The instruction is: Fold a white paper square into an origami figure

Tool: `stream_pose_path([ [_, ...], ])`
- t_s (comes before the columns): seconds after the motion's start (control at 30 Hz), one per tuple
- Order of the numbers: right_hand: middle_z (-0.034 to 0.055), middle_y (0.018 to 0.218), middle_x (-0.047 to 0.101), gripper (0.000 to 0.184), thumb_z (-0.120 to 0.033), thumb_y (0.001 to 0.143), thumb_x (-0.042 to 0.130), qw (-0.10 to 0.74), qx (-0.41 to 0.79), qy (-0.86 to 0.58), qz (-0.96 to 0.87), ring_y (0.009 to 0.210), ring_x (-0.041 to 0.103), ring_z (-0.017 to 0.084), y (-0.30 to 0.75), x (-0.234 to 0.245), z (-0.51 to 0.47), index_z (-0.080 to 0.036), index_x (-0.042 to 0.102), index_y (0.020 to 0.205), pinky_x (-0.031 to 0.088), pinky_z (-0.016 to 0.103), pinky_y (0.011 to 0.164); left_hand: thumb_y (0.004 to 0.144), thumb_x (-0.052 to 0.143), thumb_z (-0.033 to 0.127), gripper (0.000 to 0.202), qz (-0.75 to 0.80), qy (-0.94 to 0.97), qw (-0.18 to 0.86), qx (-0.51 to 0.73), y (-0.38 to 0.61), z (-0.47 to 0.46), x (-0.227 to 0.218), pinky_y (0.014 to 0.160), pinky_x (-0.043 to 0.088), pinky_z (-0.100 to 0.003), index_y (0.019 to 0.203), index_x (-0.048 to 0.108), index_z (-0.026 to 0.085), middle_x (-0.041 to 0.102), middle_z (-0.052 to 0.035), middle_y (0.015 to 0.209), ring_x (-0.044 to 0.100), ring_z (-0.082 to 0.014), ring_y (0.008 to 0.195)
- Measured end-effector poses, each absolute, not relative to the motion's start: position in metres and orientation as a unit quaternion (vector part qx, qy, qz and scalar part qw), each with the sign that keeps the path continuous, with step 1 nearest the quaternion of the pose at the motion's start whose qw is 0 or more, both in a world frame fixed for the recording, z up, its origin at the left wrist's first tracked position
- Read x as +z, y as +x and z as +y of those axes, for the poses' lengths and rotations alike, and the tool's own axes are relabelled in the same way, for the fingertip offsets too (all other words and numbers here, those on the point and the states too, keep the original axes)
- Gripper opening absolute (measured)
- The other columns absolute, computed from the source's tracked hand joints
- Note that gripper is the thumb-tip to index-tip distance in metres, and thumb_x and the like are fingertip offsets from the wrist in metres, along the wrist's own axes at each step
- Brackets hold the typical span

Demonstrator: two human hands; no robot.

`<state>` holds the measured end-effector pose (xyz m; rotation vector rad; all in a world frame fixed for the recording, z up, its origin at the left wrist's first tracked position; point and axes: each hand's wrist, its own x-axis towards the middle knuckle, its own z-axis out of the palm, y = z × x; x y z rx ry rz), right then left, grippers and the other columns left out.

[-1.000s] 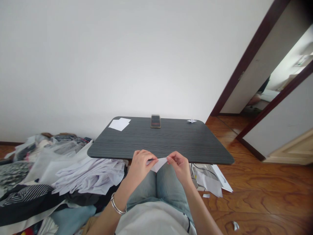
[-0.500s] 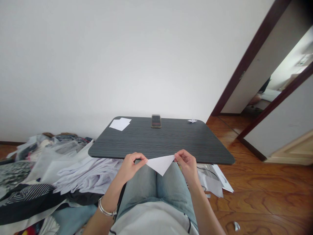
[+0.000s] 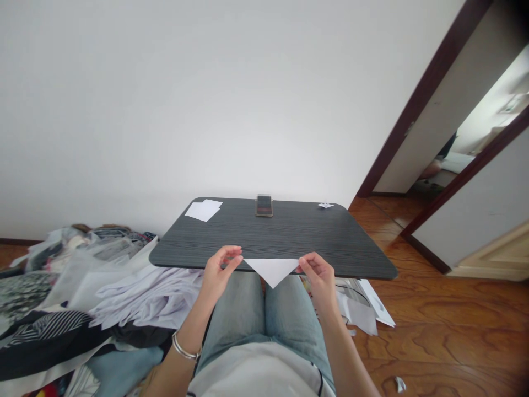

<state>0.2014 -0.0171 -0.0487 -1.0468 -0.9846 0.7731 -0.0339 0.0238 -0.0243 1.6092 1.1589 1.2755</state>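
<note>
A white sheet of paper folded into a triangle (image 3: pixel 273 271) is at the near edge of the dark table (image 3: pixel 264 234), its long side away from me and its point toward my lap. My right hand (image 3: pixel 318 273) pinches its right corner between thumb and fingers. Just off the left corner, my left hand (image 3: pixel 223 269) has its thumb and fingers apart with nothing between them. A silver bracelet (image 3: pixel 184 348) is on my left wrist.
White paper sheets (image 3: pixel 204 210) lie at the table's back left. A phone-like device (image 3: pixel 264 205) stands back centre; a small folded paper piece (image 3: pixel 325 205) sits back right. Clothes (image 3: pixel 149 298) are heaped left of my legs. Papers (image 3: pixel 376 303) lie at right under the table.
My left hand has let go of the paper's left corner and moved slightly up and left. The triangle has levelled, its point rising a little. My right hand keeps its corner.
</note>
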Motion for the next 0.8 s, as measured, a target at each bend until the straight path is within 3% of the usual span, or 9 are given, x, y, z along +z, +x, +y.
stream_pose_path([
  [0.07,-0.0017,0.054,0.058,0.023,-0.038,0.074,0.068,0.683,0.354,-0.462,-0.441,0.052,0.054,0.013,0.198,-0.048,-0.018,-0.018,0.059,0.065,0.044,0.026,0.055,0.074,0.065,0.034,0.03,0.421,0.632,0.443,0.477,-0.023,0.022,-0.025,0.075,0.048,-0.029,0.098,0.066,0.015,0.07,-0.0102,0.1,0.064,-0.0208,0.089],
  [0.17,-0.0011,0.054,0.059,0.023,-0.038,0.075,0.068,0.671,0.366,-0.462,-0.45,0.052,0.055,0.014,0.194,-0.047,-0.018,-0.018,0.06,0.067,0.044,0.026,0.055,0.071,0.066,0.036,0.025,0.451,0.608,0.469,0.455,-0.01,0.019,-0.024,0.053,0.042,-0.023,0.081,0.068,0.013,0.069,-0.0046,0.068,0.059,-0.0136,0.057],
  [0.27,-0.0012,0.055,0.06,0.024,-0.039,0.075,0.067,0.679,0.367,-0.458,-0.441,0.053,0.055,0.013,0.194,-0.046,-0.019,-0.018,0.062,0.067,0.045,0.025,0.055,0.069,0.068,0.035,0.023,0.478,0.594,0.455,0.46,-0.005,0.017,-0.023,0.046,0.034,-0.02,0.071,0.066,0.013,0.062,-0.0001,0.054,0.05,-0.0097,0.046],
  [0.4,0.0008,0.062,0.064,0.028,-0.042,0.081,0.06,0.701,0.39,-0.429,-0.416,0.056,0.058,0.013,0.195,-0.047,-0.019,-0.017,0.063,0.07,0.048,0.025,0.057,0.064,0.071,0.029,0.018,0.466,0.569,0.463,0.495,-0.005,0.014,-0.018,0.046,0.034,-0.019,0.07,0.065,0.014,0.065,-0.0003,0.063,0.049,-0.0076,0.046],
  [0.53,0.004,0.072,0.069,0.033,-0.047,0.083,0.056,0.679,0.453,-0.408,-0.409,0.059,0.062,0.014,0.19,-0.054,-0.017,-0.017,0.063,0.094,0.049,0.027,0.059,0.064,0.072,0.026,0.016,0.452,0.546,0.476,0.52,-0.005,0.01,-0.011,0.045,0.034,-0.017,0.071,0.065,0.014,0.065,0.0005,0.064,0.049,-0.007,0.047],
  [0.63,0.0003,0.07,0.067,0.037,-0.041,0.073,0.069,0.654,0.49,-0.401,-0.413,0.053,0.058,0.012,0.183,-0.06,-0.016,-0.019,0.058,0.101,0.048,0.025,0.055,0.065,0.071,0.027,0.015,0.448,0.544,0.483,0.52,-0.004,0.009,-0.009,0.044,0.032,-0.017,0.07,0.065,0.014,0.064,0.0005,0.062,0.048,-0.0068,0.046],
  [0.8,-0.0036,0.065,0.063,0.044,-0.032,0.078,0.065,0.671,0.494,-0.377,-0.404,0.056,0.057,0.011,0.174,-0.055,-0.021,-0.022,0.047,0.117,0.045,0.023,0.057,0.065,0.072,0.029,0.017,0.449,0.543,0.476,0.527,-0.003,0.009,-0.013,0.045,0.034,-0.018,0.072,0.067,0.014,0.066,-0.0005,0.065,0.049,-0.0077,0.047],
])
